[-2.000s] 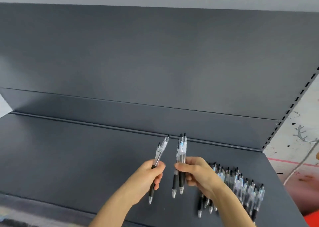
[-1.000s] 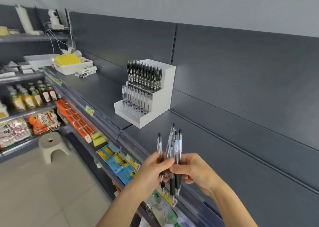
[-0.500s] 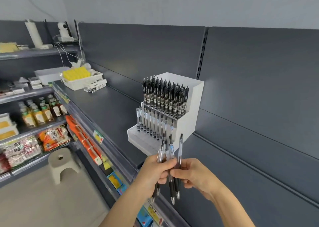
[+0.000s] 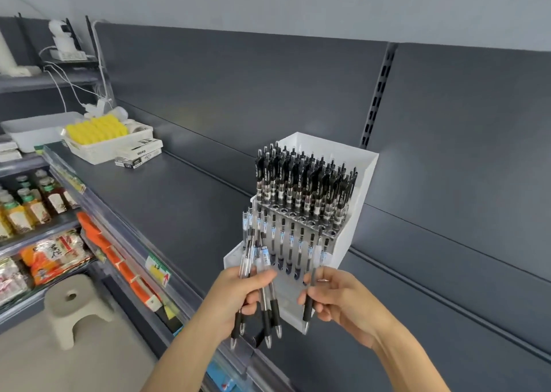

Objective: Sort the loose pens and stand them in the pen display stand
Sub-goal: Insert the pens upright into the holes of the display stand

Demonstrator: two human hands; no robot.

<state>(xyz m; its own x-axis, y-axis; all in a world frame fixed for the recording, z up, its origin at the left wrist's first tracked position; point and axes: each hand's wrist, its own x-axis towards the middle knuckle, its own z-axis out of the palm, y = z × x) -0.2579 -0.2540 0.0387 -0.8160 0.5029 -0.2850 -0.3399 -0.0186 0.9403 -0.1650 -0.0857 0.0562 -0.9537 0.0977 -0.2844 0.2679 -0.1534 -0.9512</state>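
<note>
Hands partly screen stand (image 4: 365, 176): left hand (image 4: 238, 293) fingers clamp pen bundle (image 4: 272, 305), right hand (image 4: 343, 299) fingers pinch single pen (image 4: 308, 302)

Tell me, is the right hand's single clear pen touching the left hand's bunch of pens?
Apart. Head view shows white display stand between the single clear black-gripped pen in the right hand and the bunch of pens in the left hand.

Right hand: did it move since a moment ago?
Yes. The right hand has pulled right, away from the left hand and its pens, taking one pen, and is now closer to the white pen display stand.
</note>
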